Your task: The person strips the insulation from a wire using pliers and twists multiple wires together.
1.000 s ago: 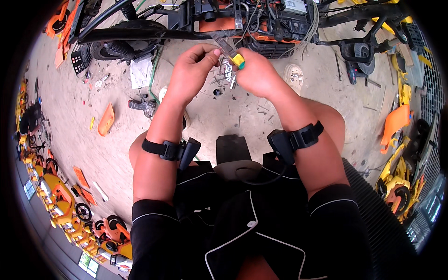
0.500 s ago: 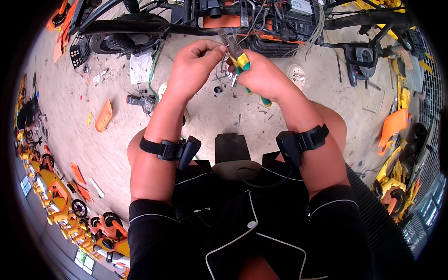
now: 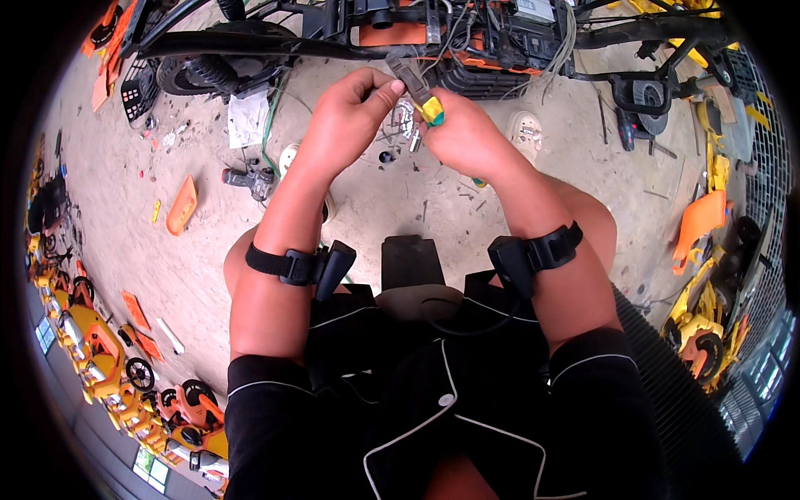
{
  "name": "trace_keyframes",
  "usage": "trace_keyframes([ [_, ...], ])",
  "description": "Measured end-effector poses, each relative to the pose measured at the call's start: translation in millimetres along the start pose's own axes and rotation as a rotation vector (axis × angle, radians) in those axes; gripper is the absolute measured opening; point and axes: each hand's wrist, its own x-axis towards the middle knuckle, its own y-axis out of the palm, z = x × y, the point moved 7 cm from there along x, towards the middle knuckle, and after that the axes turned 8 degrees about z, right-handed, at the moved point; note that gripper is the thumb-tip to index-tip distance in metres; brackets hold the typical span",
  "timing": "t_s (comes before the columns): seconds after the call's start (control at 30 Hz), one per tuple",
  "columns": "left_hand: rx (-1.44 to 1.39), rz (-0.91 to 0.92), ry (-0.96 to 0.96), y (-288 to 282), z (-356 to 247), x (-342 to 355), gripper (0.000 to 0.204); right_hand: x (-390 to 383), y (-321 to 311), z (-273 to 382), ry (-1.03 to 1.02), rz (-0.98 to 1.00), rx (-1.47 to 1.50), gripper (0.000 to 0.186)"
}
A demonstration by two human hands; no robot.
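My right hand (image 3: 467, 137) is closed round yellow-and-green-handled pliers (image 3: 432, 112), whose metal head points up and away from me. My left hand (image 3: 350, 121) is closed beside that head, thumb and index finger pinched at the jaws on something too small to make out. Beyond both hands stands a black vehicle frame (image 3: 325, 46) with orange panels, a battery-like box and bundles of loose cables (image 3: 546, 62). On the floor below my hands lie small silver metal parts (image 3: 414, 142) and a small black cup-like piece (image 3: 386, 157).
A power drill (image 3: 250, 182), an orange panel (image 3: 182, 204) and paper (image 3: 248, 125) lie on the floor to the left. Another tool (image 3: 629, 133) and metal rods lie at the right. Rows of yellow and orange scooters (image 3: 100, 350) line the left edge; loose yellow and orange body parts (image 3: 700, 225) the right.
Half a second ago the plier handles showed spread below my right hand; now they are mostly hidden in it, as one second ago. My left hand has moved only slightly.
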Motion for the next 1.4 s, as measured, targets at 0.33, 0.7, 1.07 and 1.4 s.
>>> trace_keyframes([
  [0.33,0.006,-0.015,-0.009,-4,1,-2,0.02,-3,-8,-10,-0.026,-0.051,0.109,0.032],
  [0.7,0.117,-0.08,0.037,6,-2,-3,0.019,-2,6,-6,-0.07,-0.138,-0.112,0.031],
  [1.07,-0.037,-0.154,0.011,11,-6,-9,0.015,-7,1,3,-0.07,-0.12,0.043,0.022],
  [1.4,-0.127,-0.248,0.046,1,-17,-27,0.012,-10,-8,-11,-0.001,-0.08,0.318,0.027],
])
